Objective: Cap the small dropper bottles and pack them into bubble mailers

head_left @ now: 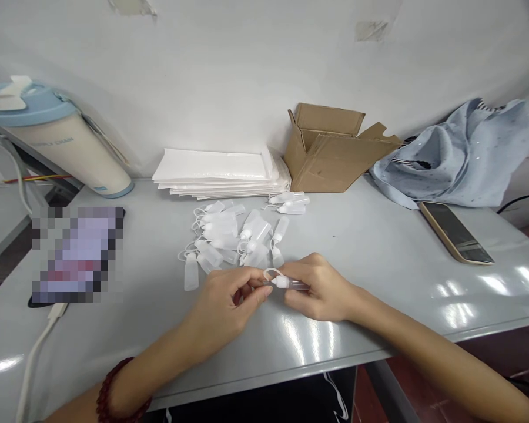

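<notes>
Left hand sits beside the bottle the right hand grips, contents indistinct

A blue-lidded cream tumbler and a light-blue cloth bag bookend the back edge of the grey table.

Two hands, two phones, one box and over ten small bottles

The held bottle and the loose bottles look like smooth, translucent plastic. Beneath them the grey tabletop is smooth and glossy, throwing back bright streaks of light. The box is matt brown cardboard, the bag soft, creased cloth, and the phone at right has a shiny, glass-like face.
</notes>
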`<action>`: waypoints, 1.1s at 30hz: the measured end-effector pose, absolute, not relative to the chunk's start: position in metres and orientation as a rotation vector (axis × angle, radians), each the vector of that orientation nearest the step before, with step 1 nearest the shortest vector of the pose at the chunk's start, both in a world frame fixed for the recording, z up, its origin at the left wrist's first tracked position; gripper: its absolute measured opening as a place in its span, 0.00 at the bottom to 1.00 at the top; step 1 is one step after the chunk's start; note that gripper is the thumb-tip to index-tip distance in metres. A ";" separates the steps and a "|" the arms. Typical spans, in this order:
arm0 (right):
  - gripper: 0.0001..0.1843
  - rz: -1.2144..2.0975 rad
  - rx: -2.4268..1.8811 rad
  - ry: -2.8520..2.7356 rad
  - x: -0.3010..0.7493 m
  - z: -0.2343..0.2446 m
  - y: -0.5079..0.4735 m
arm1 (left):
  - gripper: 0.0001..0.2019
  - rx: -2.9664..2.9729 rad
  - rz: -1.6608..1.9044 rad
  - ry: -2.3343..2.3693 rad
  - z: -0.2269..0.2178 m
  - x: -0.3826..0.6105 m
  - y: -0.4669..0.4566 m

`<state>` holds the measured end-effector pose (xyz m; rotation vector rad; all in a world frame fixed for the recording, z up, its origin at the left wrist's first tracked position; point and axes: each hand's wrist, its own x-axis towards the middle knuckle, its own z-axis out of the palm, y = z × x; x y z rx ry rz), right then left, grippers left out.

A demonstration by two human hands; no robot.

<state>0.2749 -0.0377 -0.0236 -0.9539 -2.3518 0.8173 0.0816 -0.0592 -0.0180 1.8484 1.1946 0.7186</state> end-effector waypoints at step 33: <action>0.11 0.428 -1.019 -2.502 0.273 -0.023 -0.039 | 0.04 2.088 0.803 1.277 -0.011 0.071 -0.056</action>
